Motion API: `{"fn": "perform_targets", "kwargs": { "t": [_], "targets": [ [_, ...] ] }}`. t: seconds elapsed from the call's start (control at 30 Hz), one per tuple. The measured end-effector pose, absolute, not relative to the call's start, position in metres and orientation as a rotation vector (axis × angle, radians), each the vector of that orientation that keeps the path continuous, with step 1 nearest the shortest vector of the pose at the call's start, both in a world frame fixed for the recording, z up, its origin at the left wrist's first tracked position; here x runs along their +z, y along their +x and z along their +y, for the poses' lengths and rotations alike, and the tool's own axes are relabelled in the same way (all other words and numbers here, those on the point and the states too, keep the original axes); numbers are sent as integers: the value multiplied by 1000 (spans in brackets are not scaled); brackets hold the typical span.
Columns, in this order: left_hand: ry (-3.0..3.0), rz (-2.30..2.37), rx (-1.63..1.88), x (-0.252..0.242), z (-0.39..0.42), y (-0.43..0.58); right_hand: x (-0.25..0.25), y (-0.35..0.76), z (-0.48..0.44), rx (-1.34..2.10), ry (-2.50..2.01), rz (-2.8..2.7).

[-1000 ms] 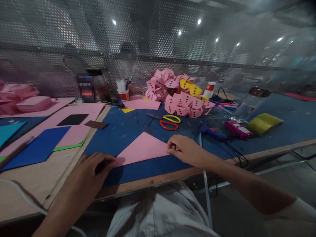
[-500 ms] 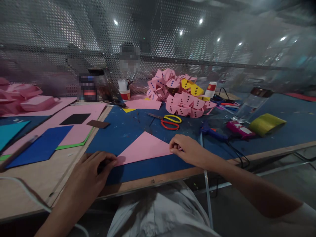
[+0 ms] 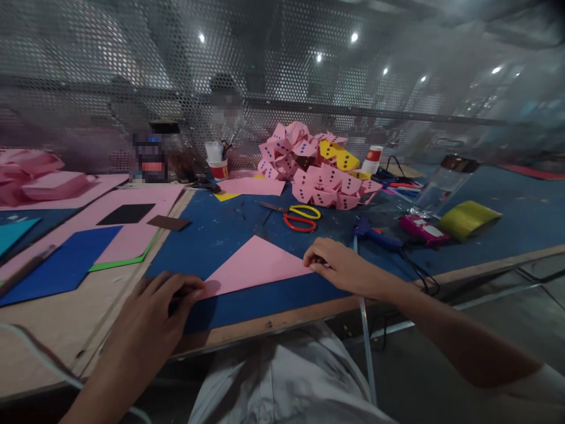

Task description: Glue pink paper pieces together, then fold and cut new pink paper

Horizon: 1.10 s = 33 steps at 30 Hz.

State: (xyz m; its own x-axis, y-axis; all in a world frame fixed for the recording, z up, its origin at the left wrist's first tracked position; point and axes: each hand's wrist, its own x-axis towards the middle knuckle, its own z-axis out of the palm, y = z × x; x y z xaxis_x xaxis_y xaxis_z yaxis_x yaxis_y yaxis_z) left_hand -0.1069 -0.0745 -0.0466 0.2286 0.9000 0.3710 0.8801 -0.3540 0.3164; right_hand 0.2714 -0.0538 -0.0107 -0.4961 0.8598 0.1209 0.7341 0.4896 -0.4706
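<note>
A pink paper triangle (image 3: 253, 268) lies on the blue tabletop (image 3: 220, 315) with its peak pointing away from me. My left hand (image 3: 161, 303) is closed at the triangle's left corner, the tip hidden by its fingers. At the right corner, the curled fingers of my right hand (image 3: 333, 265) pinch the paper. Just beyond the peak lie scissors (image 3: 300, 217) with one yellow and one red handle, blades toward the left. A blue glue gun (image 3: 375, 232) rests to the right of my right hand.
Folded pink paper pieces with dots (image 3: 326, 185) are heaped at the back. To the right stand a clear bottle (image 3: 444, 185), a magenta box-like object (image 3: 424, 229) and a yellow-green roll (image 3: 470, 221). Coloured sheets (image 3: 66, 265) lie left. Paper cups (image 3: 218, 169) stand near the perforated metal screen (image 3: 282, 59).
The view has shifted slightly, so most things sit a little further left. Both hands stay at the triangle's corners, and the paper keeps its shape.
</note>
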Motion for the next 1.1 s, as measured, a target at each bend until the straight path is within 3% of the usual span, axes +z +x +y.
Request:
{"fn": "perform_targets", "kwargs": {
  "t": [0.5,0.87,1.1],
  "targets": [
    [2375,1705,802,-41,-80,-95,-3,283,-55,624,-1157,-2433],
    [2852,1519,828,-44,-96,-87,-7,282,-54,488,-1140,-2514],
    [2950,1598,604,-40,-115,-76,-4,278,-60,390,-1203,-2555]
  ]
}}
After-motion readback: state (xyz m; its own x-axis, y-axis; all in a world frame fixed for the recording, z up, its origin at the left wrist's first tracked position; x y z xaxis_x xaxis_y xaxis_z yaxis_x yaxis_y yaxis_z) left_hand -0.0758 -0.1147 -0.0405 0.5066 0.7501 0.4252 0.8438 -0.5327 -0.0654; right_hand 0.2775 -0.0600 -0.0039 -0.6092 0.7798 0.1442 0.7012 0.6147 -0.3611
